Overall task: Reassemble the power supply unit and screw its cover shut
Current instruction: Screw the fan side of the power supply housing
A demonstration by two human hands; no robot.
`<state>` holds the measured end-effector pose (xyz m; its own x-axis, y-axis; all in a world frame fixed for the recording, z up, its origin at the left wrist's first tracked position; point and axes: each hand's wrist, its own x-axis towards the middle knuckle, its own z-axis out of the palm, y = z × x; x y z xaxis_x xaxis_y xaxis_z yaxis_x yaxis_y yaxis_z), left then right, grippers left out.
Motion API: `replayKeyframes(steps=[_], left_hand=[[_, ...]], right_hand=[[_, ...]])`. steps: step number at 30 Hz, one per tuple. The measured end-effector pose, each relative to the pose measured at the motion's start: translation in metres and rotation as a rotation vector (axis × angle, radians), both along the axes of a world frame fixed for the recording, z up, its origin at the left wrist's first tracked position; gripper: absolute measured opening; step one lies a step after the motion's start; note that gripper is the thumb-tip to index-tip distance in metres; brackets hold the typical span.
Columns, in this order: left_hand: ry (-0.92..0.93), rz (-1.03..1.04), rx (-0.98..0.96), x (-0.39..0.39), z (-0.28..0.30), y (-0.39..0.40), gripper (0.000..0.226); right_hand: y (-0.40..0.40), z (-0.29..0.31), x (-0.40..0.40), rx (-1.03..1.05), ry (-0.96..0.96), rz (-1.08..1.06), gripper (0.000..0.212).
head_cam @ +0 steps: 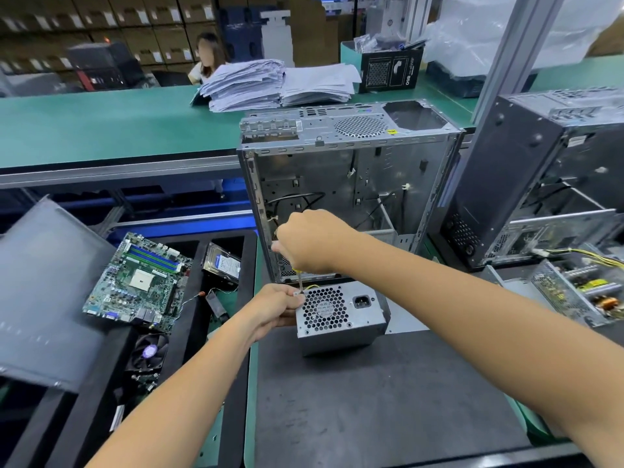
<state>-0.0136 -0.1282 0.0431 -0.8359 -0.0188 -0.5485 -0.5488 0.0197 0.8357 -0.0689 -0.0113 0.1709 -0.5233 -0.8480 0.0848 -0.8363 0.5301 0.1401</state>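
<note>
A grey power supply unit (341, 319) stands on the dark mat (388, 400), its honeycomb fan grille and power socket facing me. My left hand (275, 309) grips its top left corner. Just above, my right hand (310, 241) holds a screwdriver (299, 280) upright. The thin shaft points down at that same top left corner, right beside my left fingers. The handle is mostly hidden inside my fist.
An empty open computer case (347, 184) stands right behind the unit. A second case (540, 177) and an open power supply (580, 292) sit at right. A black tray at left holds a motherboard (138, 282), a hard drive (223, 263) and a fan (148, 352). Paper stacks (280, 84) lie beyond.
</note>
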Motion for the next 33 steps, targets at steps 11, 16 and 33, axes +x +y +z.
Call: replayKeyframes(steps=[11,16,33], left_hand=[[0.009,0.01,-0.001,0.001,0.0,0.001,0.024],[0.008,0.033,-0.004,0.0,-0.003,0.001,0.023],[0.019,-0.004,-0.014,-0.002,-0.004,0.0,0.025]], right_hand=[[0.001,0.01,-0.002,0.111,-0.218,0.011,0.014],[-0.002,0.003,0.0,0.079,-0.033,-0.039,0.036],[0.001,0.002,-0.004,0.069,-0.024,-0.07,0.044]])
